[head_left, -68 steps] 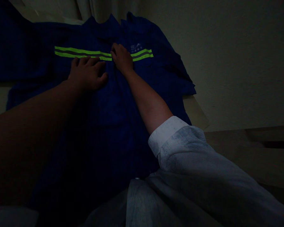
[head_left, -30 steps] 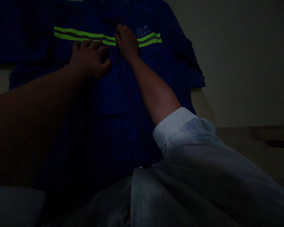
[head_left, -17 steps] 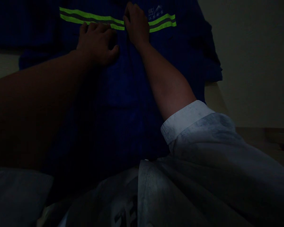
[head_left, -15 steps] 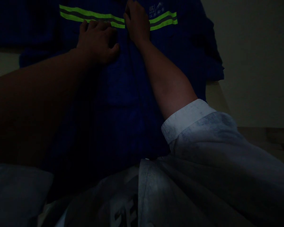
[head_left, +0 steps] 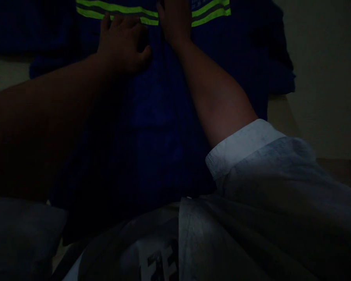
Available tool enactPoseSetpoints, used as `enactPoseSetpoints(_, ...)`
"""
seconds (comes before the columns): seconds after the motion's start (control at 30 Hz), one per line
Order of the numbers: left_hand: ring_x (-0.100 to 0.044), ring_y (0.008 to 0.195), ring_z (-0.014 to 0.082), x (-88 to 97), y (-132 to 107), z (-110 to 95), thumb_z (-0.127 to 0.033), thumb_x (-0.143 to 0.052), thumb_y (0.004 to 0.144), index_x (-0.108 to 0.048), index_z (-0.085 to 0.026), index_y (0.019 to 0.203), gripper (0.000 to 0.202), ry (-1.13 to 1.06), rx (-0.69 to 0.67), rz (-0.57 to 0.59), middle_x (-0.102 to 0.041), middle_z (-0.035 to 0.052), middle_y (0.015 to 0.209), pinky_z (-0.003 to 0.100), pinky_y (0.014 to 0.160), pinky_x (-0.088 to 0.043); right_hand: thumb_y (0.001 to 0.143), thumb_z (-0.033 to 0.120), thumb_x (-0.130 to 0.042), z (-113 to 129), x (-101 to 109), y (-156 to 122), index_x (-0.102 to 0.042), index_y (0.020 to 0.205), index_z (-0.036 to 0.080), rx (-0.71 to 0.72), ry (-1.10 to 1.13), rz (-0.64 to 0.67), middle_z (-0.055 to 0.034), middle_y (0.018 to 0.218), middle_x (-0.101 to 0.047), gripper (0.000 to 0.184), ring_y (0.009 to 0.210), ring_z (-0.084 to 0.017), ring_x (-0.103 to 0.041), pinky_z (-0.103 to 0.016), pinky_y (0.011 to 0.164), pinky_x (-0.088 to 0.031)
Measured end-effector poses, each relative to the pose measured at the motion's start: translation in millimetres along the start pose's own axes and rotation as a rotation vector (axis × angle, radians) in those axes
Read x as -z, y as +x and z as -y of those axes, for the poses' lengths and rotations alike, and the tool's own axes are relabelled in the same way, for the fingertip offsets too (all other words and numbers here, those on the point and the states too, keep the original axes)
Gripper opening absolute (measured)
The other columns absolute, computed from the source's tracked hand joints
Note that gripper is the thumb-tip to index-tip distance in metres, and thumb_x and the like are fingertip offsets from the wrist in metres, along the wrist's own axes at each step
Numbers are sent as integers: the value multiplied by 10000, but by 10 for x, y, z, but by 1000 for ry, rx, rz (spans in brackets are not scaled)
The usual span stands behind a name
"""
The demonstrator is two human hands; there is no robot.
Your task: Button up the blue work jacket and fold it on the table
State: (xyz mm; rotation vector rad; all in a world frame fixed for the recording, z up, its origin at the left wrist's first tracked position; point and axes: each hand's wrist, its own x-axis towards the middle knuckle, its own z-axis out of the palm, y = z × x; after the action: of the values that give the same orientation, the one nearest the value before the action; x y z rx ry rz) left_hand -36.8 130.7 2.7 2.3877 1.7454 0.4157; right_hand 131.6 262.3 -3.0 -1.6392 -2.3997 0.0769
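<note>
A dark blue work jacket (head_left: 160,136) lies spread in front of me, with yellow-green reflective bands (head_left: 117,9) across its chest. My left hand (head_left: 124,45) rests palm down on it just below the left band, fingers apart and thumb out to the side. At the jacket's front opening, between the two bands, my right hand (head_left: 177,23) is curled, its fingertips cut off by the upper edge of the view. Whatever it pinches there is hidden. Pale lettering beside the right band shows only in part.
A pale surface (head_left: 324,86) extends to the right of the jacket, and a strip of it shows at the left. My grey shirt (head_left: 199,234) and its rolled white cuff (head_left: 245,146) fill the lower part. The scene is very dark.
The jacket and both hands sit slightly higher and further right in the view. The right hand is now partly beyond the top edge. The left hand keeps its place on the cloth.
</note>
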Motion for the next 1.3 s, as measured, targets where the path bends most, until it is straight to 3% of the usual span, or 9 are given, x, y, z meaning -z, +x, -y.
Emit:
enactPoseSetpoints(0.17, -308, 1507, 316, -6, 2, -7, -653, -345, 979, -447, -295, 1567, 696, 1, 34, -16, -360, -71, 1692, 610, 1269, -97, 1116, 261, -397, 11, 3, -70, -507, 1196, 171, 15, 5, -185, -120, 1348, -643, 164, 1259, -179, -605, -317, 1038, -426)
enactPoseSetpoints(0.37, -279, 1572, 348, -58, -3, -21, -571, -297, 994, -405, -268, 1607, 692, 67, 4, -8, -339, 42, 1718, 606, 1260, -147, 1125, 262, -394, 56, 37, -157, -624, 1191, 201, 8, -14, -203, -88, 1257, -672, 247, 1087, -183, -645, -303, 930, -453)
enactPoseSetpoints(0.57, -443, 1480, 352, -33, 109, 22, -536, -364, 995, -479, -324, 1559, 614, 176, -11, -8, -437, 62, 1668, 558, 1194, -319, 1100, 324, -402, 78, 136, -189, -652, 1237, 298, -73, 36, -73, -106, 1314, -661, 287, 1146, -258, -664, -323, 922, -490)
enactPoseSetpoints(0.67, -587, 1304, 371, 55, 360, -22, -500, -437, 974, -680, -313, 1324, 464, 196, -6, 4, -659, 100, 1427, 542, 1093, -415, 1094, 348, -403, 100, 198, -131, -625, 1289, 308, -89, -6, 6, -110, 1350, -658, 299, 1187, -275, -667, -347, 930, -504)
enactPoseSetpoints(0.77, -635, 1214, 381, 80, 677, -113, -379, -407, 993, -732, -238, 1168, 395, 186, 53, -69, -718, 161, 1242, 541, 1019, -459, 1074, 332, -453, 124, 294, -13, -649, 1261, 300, -74, -57, 53, -115, 1291, -703, 273, 1156, -286, -696, -359, 909, -520)
enactPoseSetpoints(0.9, -600, 1316, 307, -83, 943, -164, -244, -376, 1003, -598, -211, 1362, 424, 107, 30, -160, -663, 164, 1390, 475, 1105, -439, 1059, 242, -443, 106, 401, 107, -700, 1201, 240, -83, -130, 104, -145, 1191, -749, 293, 1081, -280, -732, -363, 882, -536)
enactPoseSetpoints(1.03, -622, 1322, 242, -272, 995, -86, -172, -351, 1004, -460, -178, 1463, 472, 21, -13, -147, -668, 150, 1425, 477, 1210, -361, 1071, 225, -410, 29, 423, 94, -672, 1282, 174, -41, -175, 122, -169, 1302, -701, 340, 1153, -271, -699, -375, 936, -528)
enactPoseSetpoints(1.17, -581, 1390, 258, -313, 995, -17, -185, -328, 1017, -460, -155, 1476, 479, 2, -1, -108, -631, 170, 1480, 523, 1235, -331, 1061, 194, -444, 0, 463, -5, -659, 1301, 175, 87, -196, 144, -143, 1335, -677, 323, 1192, -271, -670, -371, 963, -504)
enactPoseSetpoints(1.3, -422, 1528, 263, -309, 998, 9, -177, -394, 976, -492, -208, 1514, 548, 7, -8, -63, -501, 117, 1619, 552, 1270, -263, 1038, 164, -503, -7, 580, -235, -669, 1280, 188, 255, -239, 181, -123, 1309, -682, 295, 1203, -265, -641, -370, 992, -462)
